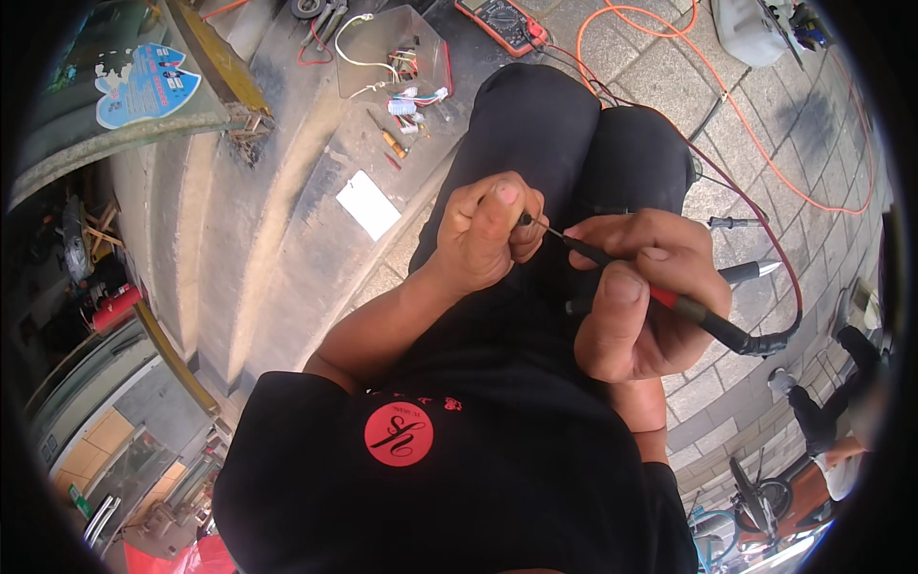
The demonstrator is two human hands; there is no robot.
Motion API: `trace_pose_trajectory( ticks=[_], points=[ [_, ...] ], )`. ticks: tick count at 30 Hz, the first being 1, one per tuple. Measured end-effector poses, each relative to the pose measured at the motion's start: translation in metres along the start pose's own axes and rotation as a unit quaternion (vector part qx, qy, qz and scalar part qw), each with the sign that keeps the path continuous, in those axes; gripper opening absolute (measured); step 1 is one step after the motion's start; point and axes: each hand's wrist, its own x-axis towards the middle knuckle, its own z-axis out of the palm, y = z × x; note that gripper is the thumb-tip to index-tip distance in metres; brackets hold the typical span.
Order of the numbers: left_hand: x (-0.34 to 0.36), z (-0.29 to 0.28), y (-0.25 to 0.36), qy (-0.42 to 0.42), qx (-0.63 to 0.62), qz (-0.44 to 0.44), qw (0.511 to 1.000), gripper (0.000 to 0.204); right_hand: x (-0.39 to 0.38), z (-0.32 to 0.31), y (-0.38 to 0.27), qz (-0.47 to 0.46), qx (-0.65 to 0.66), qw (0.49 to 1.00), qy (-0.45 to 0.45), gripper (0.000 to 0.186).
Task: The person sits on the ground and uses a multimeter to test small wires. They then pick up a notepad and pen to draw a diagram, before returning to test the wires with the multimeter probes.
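Looks to me like the fiddly bit is in hand, getting the metal tip [548, 229] of a red-and-black probe [669, 300] up to a small black piece [524, 219]; that piece sits at the left hand [486, 230], out over the lap; the left hand is curled into a loose fist, thumb on top, and seems to have the piece pinched, though most of it is hidden; the right hand [655, 282] is closed round the probe pen-style, with a dark stick with a silver point [755, 271] poking out behind it; can't tell if that one's gripped too. The tip is right at the piece; can't swear it's touching.

A dark red lead [792, 268] curves from the probe's back end up toward the orange meter [504, 26]; nearby on the ledge there's a clear tub [357, 72] of bits, some loose wires [409, 107], a yellow-handled screwdriver [394, 144] and a white card [369, 206]. My guess, the next move calls for a steady left pinch and tiny right-hand nudges along the probe's line; push sideways and the tip could slip off.
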Motion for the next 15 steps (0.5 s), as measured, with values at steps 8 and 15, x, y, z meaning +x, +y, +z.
trace_pose_trajectory(
  ticks=[8,15],
  points=[
    [-0.001,0.011,0.004,0.051,0.049,-0.024,0.997,0.049,-0.001,-0.001,-0.003,0.011,-0.006,1.000,-0.001,0.029],
    [-0.001,0.010,0.004,0.048,0.057,-0.021,0.997,0.049,-0.001,0.000,-0.002,0.002,0.000,1.000,0.000,0.029]
  ],
)
